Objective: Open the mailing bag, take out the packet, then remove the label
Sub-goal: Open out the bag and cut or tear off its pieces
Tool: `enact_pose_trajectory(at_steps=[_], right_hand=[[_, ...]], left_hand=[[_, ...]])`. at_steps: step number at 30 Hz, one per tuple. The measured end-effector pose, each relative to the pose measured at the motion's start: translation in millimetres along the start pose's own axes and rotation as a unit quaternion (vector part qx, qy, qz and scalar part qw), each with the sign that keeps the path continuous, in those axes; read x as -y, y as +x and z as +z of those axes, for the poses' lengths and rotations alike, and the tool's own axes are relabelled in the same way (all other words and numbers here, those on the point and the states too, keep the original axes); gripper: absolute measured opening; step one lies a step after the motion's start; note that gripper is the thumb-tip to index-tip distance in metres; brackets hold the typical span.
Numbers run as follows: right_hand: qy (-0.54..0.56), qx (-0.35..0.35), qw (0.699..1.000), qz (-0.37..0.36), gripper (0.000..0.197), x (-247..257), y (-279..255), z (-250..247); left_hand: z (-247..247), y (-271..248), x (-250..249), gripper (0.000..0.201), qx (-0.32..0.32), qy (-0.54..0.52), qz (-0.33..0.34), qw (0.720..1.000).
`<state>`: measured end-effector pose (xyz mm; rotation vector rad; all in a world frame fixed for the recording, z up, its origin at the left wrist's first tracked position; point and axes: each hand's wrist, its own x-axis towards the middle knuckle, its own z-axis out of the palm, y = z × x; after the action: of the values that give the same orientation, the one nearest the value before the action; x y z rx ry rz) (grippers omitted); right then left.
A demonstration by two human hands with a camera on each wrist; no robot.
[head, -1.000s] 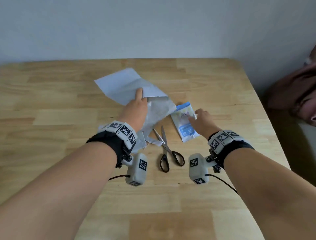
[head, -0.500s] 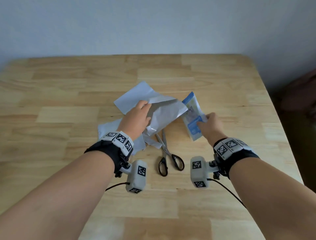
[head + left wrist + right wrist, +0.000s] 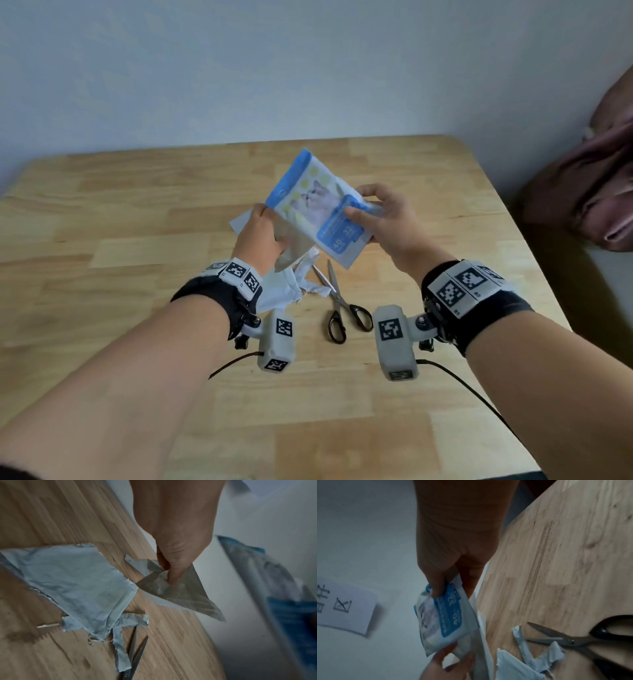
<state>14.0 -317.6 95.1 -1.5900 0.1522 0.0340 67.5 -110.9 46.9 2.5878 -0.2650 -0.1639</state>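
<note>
My right hand (image 3: 371, 212) holds the blue and white packet (image 3: 317, 209) up above the table, pinching its lower right corner with the printed front facing me. In the right wrist view the thumb (image 3: 436, 592) presses on the packet (image 3: 448, 616). My left hand (image 3: 269, 229) pinches a fold of the grey mailing bag (image 3: 294, 246) right beside the packet's lower left edge; in the left wrist view its fingers (image 3: 173, 574) pinch that bag (image 3: 181, 595). A torn pale piece of bag (image 3: 77, 581) lies flat on the table (image 3: 137, 240) under my left wrist.
Black-handled scissors (image 3: 342, 308) lie on the table below the hands, blades half open, next to torn bag strips (image 3: 308, 274). A brown-pink cloth heap (image 3: 589, 185) sits off the table's right edge. A white paper with printed characters (image 3: 346, 608) shows at the left of the right wrist view.
My right hand has lifted the packet off the table, higher and towards the middle. My left hand has raised the grey bag from the table and come in beside the packet.
</note>
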Motion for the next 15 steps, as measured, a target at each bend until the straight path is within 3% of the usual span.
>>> enact_pose_trajectory(at_steps=[5, 9, 15], right_hand=[[-0.092, -0.035, 0.995, -0.015, 0.019, -17, -15, 17], [-0.211, -0.048, 0.976, -0.029, 0.015, -22, -28, 20], [-0.170, -0.037, 0.984, 0.047, 0.023, -27, -39, 25]], left_hand=[[-4, -6, 19, 0.048, 0.006, -0.046, -0.001, 0.999], [-8, -13, 27, 0.053, -0.011, 0.025, 0.011, 1.000], [-12, -26, 23, 0.041, 0.014, 0.106, 0.104, 0.989]])
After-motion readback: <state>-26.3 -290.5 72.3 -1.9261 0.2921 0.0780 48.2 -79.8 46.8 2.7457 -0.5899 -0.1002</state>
